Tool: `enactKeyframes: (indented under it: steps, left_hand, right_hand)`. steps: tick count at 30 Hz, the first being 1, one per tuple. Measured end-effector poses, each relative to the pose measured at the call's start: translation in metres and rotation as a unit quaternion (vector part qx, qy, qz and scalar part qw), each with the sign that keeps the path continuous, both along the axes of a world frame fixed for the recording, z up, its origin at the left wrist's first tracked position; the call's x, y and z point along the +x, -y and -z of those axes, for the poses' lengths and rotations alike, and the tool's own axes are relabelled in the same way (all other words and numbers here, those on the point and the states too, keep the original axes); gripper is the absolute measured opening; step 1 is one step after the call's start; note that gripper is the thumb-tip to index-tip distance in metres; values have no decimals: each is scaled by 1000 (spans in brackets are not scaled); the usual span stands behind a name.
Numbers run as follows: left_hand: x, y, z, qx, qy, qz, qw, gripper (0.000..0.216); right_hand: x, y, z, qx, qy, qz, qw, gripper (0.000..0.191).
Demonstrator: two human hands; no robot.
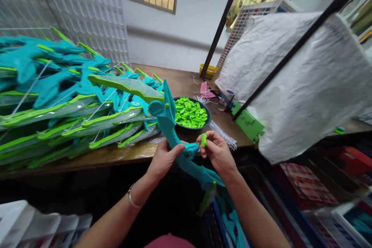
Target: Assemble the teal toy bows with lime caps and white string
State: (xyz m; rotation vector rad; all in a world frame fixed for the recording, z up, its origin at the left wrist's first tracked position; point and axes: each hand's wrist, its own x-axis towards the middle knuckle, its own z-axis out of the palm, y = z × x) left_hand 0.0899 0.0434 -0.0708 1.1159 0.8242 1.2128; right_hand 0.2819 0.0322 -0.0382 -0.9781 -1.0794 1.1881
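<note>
My left hand [163, 159] is closed round the middle of a teal plastic toy bow [171, 131], which slants from the upper left down to the lower right in front of me. My right hand [216, 151] pinches a small bright green plastic piece [204, 140] just beside the bow's grip. Right behind the hands stands a dark bowl [208, 121] heaped with more of the green pieces [190, 113].
A big stack of teal and green bows [66, 104] covers the left of the wooden table [180, 81]. A large white sack [299, 81] hangs at the right behind a black pole [293, 54]. White sticks [223, 135], a green block [248, 124], crates lie below right.
</note>
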Motion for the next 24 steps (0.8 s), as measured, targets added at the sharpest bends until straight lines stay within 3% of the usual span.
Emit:
enactKeyframes:
  steps: [3, 7, 12, 16, 24]
  left_hand:
    - [5, 2, 0, 19, -11, -11, 1000, 43]
    - [9, 0, 7, -5, 12, -27, 1000, 48]
    - [11, 2, 18, -30, 52, 52, 997, 53]
    - [9, 4, 18, -23, 58, 81, 995, 43]
    - [5, -1, 32, -53, 70, 64, 994, 41]
  right_hand:
    - [1, 11, -9, -3, -26, -27, 999, 23]
    - [9, 19, -13, 16, 30, -41, 999, 34]
    - [17, 23, -2, -17, 76, -18, 997, 32]
    - [15, 27, 7, -7, 82, -13, 997, 44]
    - [-1, 40, 20, 75, 177, 26, 981, 13]
